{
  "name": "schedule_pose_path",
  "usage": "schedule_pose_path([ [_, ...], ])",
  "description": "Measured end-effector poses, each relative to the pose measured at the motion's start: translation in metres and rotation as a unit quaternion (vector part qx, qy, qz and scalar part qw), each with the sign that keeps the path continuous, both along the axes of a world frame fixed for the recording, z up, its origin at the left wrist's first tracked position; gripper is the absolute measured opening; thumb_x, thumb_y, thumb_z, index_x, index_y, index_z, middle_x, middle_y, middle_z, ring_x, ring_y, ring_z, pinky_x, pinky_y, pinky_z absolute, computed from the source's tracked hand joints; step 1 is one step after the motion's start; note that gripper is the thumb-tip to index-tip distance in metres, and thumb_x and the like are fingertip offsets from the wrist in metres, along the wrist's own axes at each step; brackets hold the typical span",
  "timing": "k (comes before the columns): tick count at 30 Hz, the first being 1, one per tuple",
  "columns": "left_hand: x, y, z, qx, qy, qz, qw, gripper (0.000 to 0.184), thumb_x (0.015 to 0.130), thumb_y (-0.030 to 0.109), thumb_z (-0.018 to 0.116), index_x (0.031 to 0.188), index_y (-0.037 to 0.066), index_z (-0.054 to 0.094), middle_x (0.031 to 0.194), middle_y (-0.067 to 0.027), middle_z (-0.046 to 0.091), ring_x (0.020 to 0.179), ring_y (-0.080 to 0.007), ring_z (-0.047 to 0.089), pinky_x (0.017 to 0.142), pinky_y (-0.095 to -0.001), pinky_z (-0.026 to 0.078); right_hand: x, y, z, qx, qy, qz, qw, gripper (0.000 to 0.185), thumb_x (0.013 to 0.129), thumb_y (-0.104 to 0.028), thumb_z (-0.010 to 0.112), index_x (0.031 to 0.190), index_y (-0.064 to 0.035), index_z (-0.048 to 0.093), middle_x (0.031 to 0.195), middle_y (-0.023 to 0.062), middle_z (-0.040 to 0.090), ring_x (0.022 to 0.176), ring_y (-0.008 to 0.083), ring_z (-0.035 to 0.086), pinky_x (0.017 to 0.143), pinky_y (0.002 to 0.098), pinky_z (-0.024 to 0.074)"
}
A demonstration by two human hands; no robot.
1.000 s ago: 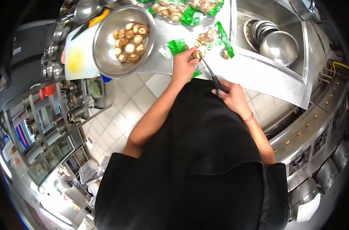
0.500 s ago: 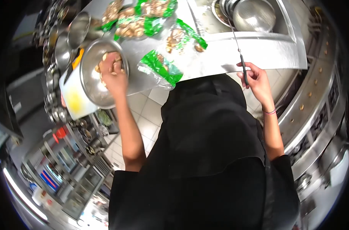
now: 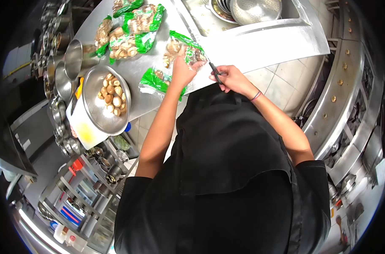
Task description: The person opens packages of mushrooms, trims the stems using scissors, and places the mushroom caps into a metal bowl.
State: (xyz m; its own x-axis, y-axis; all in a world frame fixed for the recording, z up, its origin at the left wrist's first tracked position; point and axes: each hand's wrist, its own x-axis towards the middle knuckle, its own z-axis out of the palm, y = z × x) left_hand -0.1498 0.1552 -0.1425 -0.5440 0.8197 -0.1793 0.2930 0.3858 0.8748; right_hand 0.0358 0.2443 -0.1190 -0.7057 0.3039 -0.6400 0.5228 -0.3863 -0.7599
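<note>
My left hand [image 3: 183,73] is on a clear and green plastic bag of mushrooms [image 3: 174,47], its fingers over the near side and its thumb toward the knife. In my right hand [image 3: 231,79] is a knife [image 3: 215,73], held by its black handle. Its thin blade points up and left, close beside the bag. A second, slack green bag [image 3: 152,79] lies under my left wrist. At the left, a perforated steel colander [image 3: 91,103] holds loose brown mushrooms [image 3: 112,95].
Several filled mushroom bags [image 3: 129,42] lie further back on the steel table [image 3: 152,59]. A sink [image 3: 203,25] at the top holds steel bowls and a colander [image 3: 258,9]. Beside the mushroom colander is a white cutting board [image 3: 83,129]. A stove [image 3: 328,114] runs along the right.
My left hand has left the colander, where mushrooms now lie, and moved right onto the bag. My right hand has brought the knife left to the same bag.
</note>
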Motion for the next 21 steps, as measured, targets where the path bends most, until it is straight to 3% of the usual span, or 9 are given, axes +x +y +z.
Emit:
schedule_pose_path([
  [3, -0.004, -0.013, 0.005, 0.003, 0.087, -0.018, 0.996, 0.052, 0.073, -0.003, 0.075, 0.121, -0.005, 0.055, 0.09, -0.0087, 0.066, 0.072, -0.0115, 0.062, 0.063, -0.0274, 0.051, -0.004, -0.004, 0.01, 0.01, 0.004, -0.027, 1.0, 0.026, 0.09, -0.025, 0.068, 0.097, -0.0004, 0.064, 0.06, -0.0007, 0.055, 0.05, 0.0057, 0.05, 0.045, 0.0229, 0.0413],
  [5, -0.011, -0.026, 0.009, 0.01, -0.087, 0.108, 0.99, 0.05, 0.074, -0.01, 0.07, 0.121, -0.002, 0.053, 0.101, -0.0133, 0.068, 0.074, -0.0146, 0.066, 0.059, -0.0275, 0.052, 0.0, 0.0, 0.003, 0.012, 0.026, -0.055, 0.998, 0.025, 0.09, -0.022, 0.067, 0.101, -0.0005, 0.064, 0.06, -0.0026, 0.054, 0.051, 0.0048, 0.05, 0.046, 0.0216, 0.0399],
  [6, -0.013, -0.032, 0.022, 0.092, -0.2, 0.173, 0.96, 0.049, 0.076, -0.015, 0.066, 0.12, 0.0, 0.051, 0.099, -0.0124, 0.068, 0.073, -0.0169, 0.067, 0.055, -0.0271, 0.053, 0.001, 0.003, 0.007, 0.051, 0.015, -0.052, 0.997, 0.027, 0.088, -0.023, 0.069, 0.103, -0.0003, 0.064, 0.058, -0.002, 0.053, 0.05, 0.0056, 0.049, 0.046, 0.0229, 0.0387],
  [8, -0.023, -0.055, 0.023, 0.149, -0.229, 0.235, 0.933, 0.049, 0.076, -0.015, 0.065, 0.119, 0.001, 0.049, 0.099, -0.0127, 0.068, 0.071, -0.0177, 0.067, 0.056, -0.0272, 0.054, -0.002, 0.002, 0.025, 0.092, 0.007, -0.03, 0.995, 0.029, 0.087, -0.023, 0.07, 0.104, -0.0001, 0.064, 0.056, -0.0014, 0.051, 0.049, 0.0064, 0.048, 0.046, 0.0243, 0.0374],
  [9, -0.029, -0.066, 0.024, 0.203, -0.259, 0.273, 0.904, 0.048, 0.076, -0.016, 0.064, 0.118, 0.001, 0.048, 0.099, -0.013, 0.067, 0.07, -0.0185, 0.067, 0.056, -0.0272, 0.055, -0.004, 0.002, 0.035, 0.189, 0.008, 0.031, 0.982, 0.033, 0.084, -0.024, 0.072, 0.106, -0.0003, 0.064, 0.055, 0.0001, 0.049, 0.049, 0.0073, 0.047, 0.047, 0.0261, 0.0366],
  [10, -0.033, -0.075, 0.033, 0.197, -0.236, 0.276, 0.91, 0.046, 0.079, -0.013, 0.064, 0.12, 0.001, 0.049, 0.102, -0.0155, 0.068, 0.069, -0.0199, 0.068, 0.057, -0.028, 0.056, -0.006, 0.002, 0.048, 0.284, 0.011, 0.088, 0.955, 0.037, 0.082, -0.025, 0.074, 0.107, -0.0005, 0.064, 0.053, 0.0016, 0.048, 0.049, 0.0083, 0.046, 0.048, 0.0279, 0.0358],
  [14, -0.034, -0.101, 0.055, 0.208, -0.257, 0.237, 0.914, 0.044, 0.083, -0.004, 0.066, 0.125, -0.002, 0.052, 0.113, -0.0221, 0.065, 0.077, -0.0215, 0.069, 0.068, -0.0292, 0.058, -0.028, -0.014, 0.079, 0.269, 0.058, 0.192, 0.942, 0.039, 0.078, -0.024, 0.076, 0.107, -0.0008, 0.065, 0.054, 0.0074, 0.048, 0.048, 0.0186, 0.046, 0.052, 0.035, 0.0397],
  [18, -0.031, -0.105, 0.053, 0.251, -0.284, 0.239, 0.894, 0.042, 0.085, 0.001, 0.067, 0.124, -0.005, 0.053, 0.119, -0.0208, 0.063, 0.093, -0.0251, 0.069, 0.077, -0.0306, 0.057, -0.037, -0.016, 0.085, 0.254, 0.08, 0.244, 0.932, 0.034, 0.077, -0.022, 0.077, 0.103, -0.0012, 0.067, 0.054, 0.0075, 0.049, 0.048, 0.0186, 0.044, 0.052, 0.0352, 0.0389],
  [21, -0.029, -0.104, 0.046, 0.246, -0.274, 0.229, 0.901, 0.042, 0.085, 0.001, 0.066, 0.124, -0.005, 0.053, 0.121, -0.0207, 0.062, 0.096, -0.0264, 0.068, 0.081, -0.0317, 0.056, -0.039, -0.014, 0.087, 0.241, 0.049, 0.282, 0.927, 0.034, 0.078, -0.022, 0.076, 0.103, -0.0012, 0.067, 0.052, 0.007, 0.047, 0.049, 0.0167, 0.04, 0.051, 0.0346, 0.037],
])
